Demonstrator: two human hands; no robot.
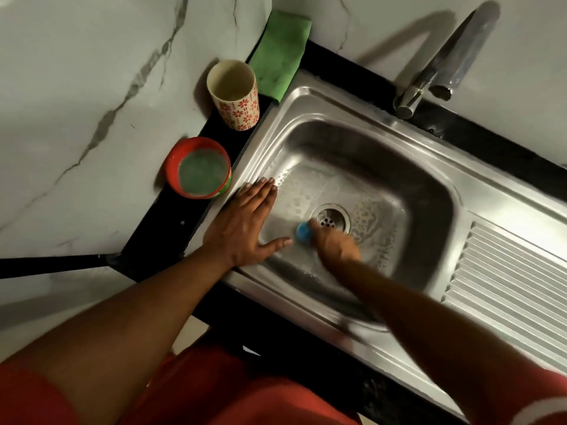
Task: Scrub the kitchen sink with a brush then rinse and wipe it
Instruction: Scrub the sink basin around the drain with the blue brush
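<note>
The sink, sunk in the dark surface, looks only part scrubbed: suds ring the drain, my right grip is clamped on the blue brush beside it, my left grip lies spread flat on the rim, and rinsing and wiping are not yet done.

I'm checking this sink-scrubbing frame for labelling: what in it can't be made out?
1. The small blue scrubbing brush, head view: its grip and bristles are covered by the right hand, which is motion-blurred.
2. The red round tub, head view: its greenish contents are too blurred to identify.
3. The chrome tap, head view: spout blurred, lever unclear.
</note>
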